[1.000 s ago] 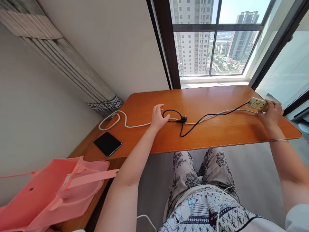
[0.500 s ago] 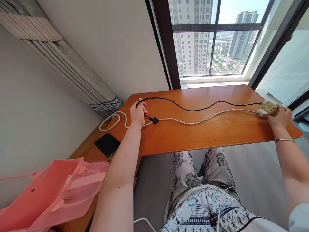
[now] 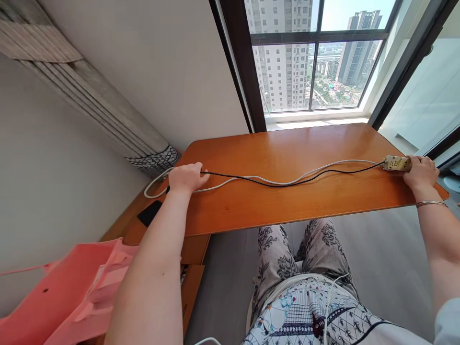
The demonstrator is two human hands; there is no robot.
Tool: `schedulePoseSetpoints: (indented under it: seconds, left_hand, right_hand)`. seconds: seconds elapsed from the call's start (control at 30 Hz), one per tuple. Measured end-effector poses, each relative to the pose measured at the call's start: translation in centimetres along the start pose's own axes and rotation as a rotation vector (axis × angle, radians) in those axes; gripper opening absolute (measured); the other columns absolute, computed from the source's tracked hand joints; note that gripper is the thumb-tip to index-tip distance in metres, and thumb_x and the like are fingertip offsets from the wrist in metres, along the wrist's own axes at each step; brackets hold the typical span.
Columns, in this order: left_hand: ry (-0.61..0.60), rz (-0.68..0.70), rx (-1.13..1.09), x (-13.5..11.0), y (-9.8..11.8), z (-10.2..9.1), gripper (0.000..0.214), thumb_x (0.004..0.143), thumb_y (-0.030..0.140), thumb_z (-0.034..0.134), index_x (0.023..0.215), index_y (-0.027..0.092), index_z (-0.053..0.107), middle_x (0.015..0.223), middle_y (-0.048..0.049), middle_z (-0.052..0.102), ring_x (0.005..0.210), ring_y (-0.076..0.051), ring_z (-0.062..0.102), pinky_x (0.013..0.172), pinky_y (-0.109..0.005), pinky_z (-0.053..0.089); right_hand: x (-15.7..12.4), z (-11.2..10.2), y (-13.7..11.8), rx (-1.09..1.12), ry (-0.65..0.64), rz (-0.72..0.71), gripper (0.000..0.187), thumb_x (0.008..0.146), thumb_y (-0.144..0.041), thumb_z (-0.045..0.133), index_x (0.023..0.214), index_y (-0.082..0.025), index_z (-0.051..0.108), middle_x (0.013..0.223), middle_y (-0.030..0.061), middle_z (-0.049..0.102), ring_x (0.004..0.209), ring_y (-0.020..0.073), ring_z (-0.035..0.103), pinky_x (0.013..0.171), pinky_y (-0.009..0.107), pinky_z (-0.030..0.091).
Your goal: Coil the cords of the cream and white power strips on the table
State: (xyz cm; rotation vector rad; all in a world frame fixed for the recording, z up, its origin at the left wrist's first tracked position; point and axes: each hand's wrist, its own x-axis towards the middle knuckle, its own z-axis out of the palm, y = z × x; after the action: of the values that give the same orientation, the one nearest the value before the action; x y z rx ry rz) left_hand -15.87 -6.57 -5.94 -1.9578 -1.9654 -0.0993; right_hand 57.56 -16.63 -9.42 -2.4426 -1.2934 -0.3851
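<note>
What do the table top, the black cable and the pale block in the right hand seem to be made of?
Table top: probably varnished wood or veneer; orange-brown with a soft sheen. Black cable: likely a smooth plastic or rubber sheath, bending in gentle curves. Pale block: perhaps hard plastic, given straight edges; finish unclear.

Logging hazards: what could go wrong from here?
The black cord runs along the white cord; a pull by the left hand could snag both. The power strip, gripped by the right hand near the end of the table, might drop if it slips. The left forearm could bump the black device beside it.
</note>
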Motion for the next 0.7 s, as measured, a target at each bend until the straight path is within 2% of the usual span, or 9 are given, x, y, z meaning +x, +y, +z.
schedulePoseSetpoints:
  seconds: [0.13,0.33,0.47,0.57,0.7]
  left_hand:
    - [-0.127,-0.014,-0.020,0.0,-0.3,1.3,0.034,0.081,0.041,0.057,0.104,0.018,0.067,0.110,-0.0205,0.073,0.102,-0.039,0.068,0.078,-0.043,0.051]
    - [-0.248,0.017,-0.061,0.0,1.1,2.8,0.059,0.078,0.038,0.058,0.132,0.012,0.057,0.130,-0.0231,0.063,0.116,-0.039,0.063,0.096,-0.045,0.050]
    - [-0.305,0.032,-0.090,-0.3,1.3,3.7,0.057,0.081,0.033,0.053,0.134,0.013,0.059,0.131,-0.0234,0.061,0.118,-0.039,0.062,0.099,-0.048,0.048]
    - [-0.335,0.032,-0.111,-0.5,1.2,4.3,0.053,0.083,0.030,0.047,0.131,0.013,0.061,0.131,-0.0237,0.061,0.119,-0.040,0.061,0.101,-0.049,0.047]
    - [-0.322,0.017,-0.150,-0.4,1.0,4.9,0.052,0.080,0.023,0.047,0.128,0.012,0.064,0.130,-0.0244,0.062,0.124,-0.041,0.058,0.105,-0.052,0.044]
  right_hand:
    - [0.3,0.1,0.5,-0.054,-0.089,-0.045,0.056,0.082,-0.013,0.051,0.137,-0.020,0.060,0.134,0.0231,0.058,0.127,0.0331,0.044,0.096,0.049,0.040]
    - [0.3,0.2,0.4,-0.078,-0.110,-0.003,0.049,0.092,-0.017,0.040,0.137,-0.018,0.059,0.138,0.0258,0.055,0.132,0.0346,0.041,0.096,0.052,0.037]
    - [0.0,0.1,0.3,-0.054,-0.127,0.087,0.049,0.095,-0.020,0.030,0.134,-0.018,0.060,0.136,0.0288,0.053,0.129,0.0377,0.041,0.090,0.054,0.036]
    - [-0.1,-0.2,0.4,-0.018,-0.143,0.072,0.051,0.097,-0.023,0.026,0.136,-0.017,0.058,0.137,0.0306,0.050,0.128,0.0386,0.039,0.087,0.055,0.036]
    - [0.4,-0.4,0.2,-0.122,-0.174,0.082,0.052,0.097,-0.022,0.025,0.136,-0.010,0.058,0.141,0.0324,0.046,0.130,0.0381,0.041,0.091,0.054,0.037]
